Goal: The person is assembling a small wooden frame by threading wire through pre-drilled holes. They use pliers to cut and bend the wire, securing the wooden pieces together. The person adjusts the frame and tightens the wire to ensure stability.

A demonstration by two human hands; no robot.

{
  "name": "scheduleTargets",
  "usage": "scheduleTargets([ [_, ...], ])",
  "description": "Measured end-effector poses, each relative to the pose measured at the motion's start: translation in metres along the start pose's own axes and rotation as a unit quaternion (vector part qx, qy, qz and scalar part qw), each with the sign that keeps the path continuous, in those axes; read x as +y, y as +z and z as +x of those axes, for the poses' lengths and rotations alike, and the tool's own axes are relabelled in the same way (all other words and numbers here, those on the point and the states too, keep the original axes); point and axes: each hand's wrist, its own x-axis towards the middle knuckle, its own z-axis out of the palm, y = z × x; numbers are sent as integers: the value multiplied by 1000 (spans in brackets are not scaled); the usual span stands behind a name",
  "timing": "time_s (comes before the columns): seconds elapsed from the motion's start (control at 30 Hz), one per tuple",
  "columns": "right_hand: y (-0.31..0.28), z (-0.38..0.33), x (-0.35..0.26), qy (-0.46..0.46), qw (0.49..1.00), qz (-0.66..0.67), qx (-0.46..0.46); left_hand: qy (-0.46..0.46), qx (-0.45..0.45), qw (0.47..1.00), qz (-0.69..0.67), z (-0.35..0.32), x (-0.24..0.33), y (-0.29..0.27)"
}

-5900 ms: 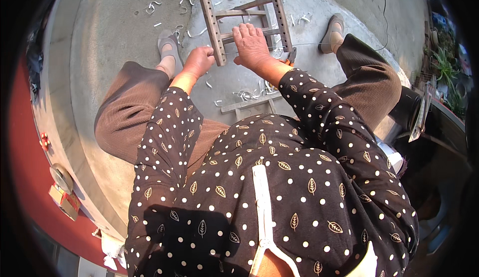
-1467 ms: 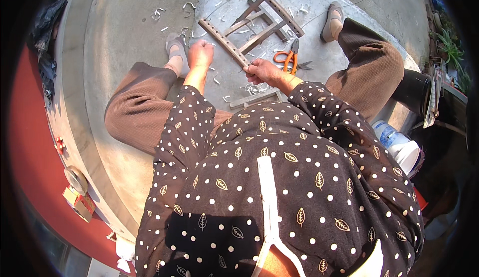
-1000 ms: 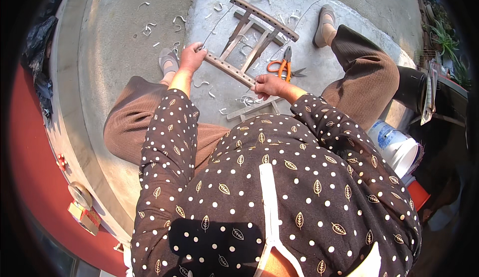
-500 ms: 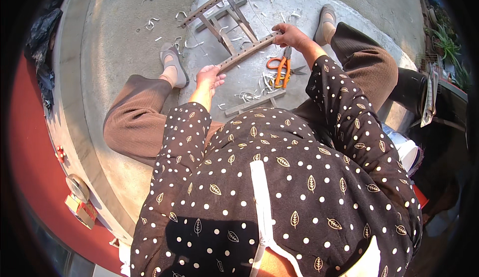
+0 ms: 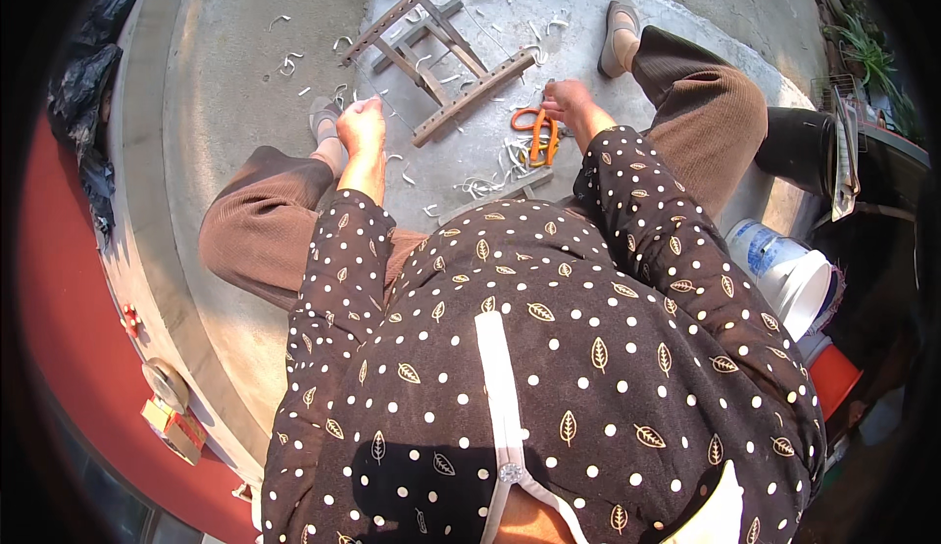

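One wooden frame (image 5: 474, 98) lies just apart between left hand (image 5: 361, 132), fingers curled together, and right hand (image 5: 570, 103), finger closure unclear.

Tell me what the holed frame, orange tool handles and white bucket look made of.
Holed frame: probably wood, dull and worn; uneven brown-grey tone, squared rails.
Orange tool handles: likely plastic or plastic-coated metal; uniform bright colour.
White bucket: likely plastic, smooth; even white, rounded rim.

Saw crumpled black plastic (image 5: 83, 103) far left, a box (image 5: 174, 429) beside a round disc (image 5: 165, 383) near left; noticed green plants (image 5: 867, 59) far right, a white bucket (image 5: 763, 253) and red container (image 5: 833, 379) near right.
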Motion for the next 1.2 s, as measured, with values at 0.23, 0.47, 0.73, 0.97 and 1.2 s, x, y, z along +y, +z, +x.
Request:
scheduleTargets([
  [0.23, 5, -1, 9, -17, 998, -57, 9, 200, -74, 975, -63, -25, 171, -53],
  [0.47, -16, -52, -59, -156, 976, 138, -59, 286, 17, 957, -46, -3, 223, -114],
  [0.73, -91, -149, -186, -430, 901, -56, -35, 127, -9, 974, -190, 43, 205, -136],
  [0.97, -98, -128, -237, -507, 803, -301, 88, 120, -33, 975, -184, 31, 200, -135],
  [1.2, -53, -123, -233, -439, 745, -499, -55, 77, -3, 977, -197, 51, 191, -167],
])
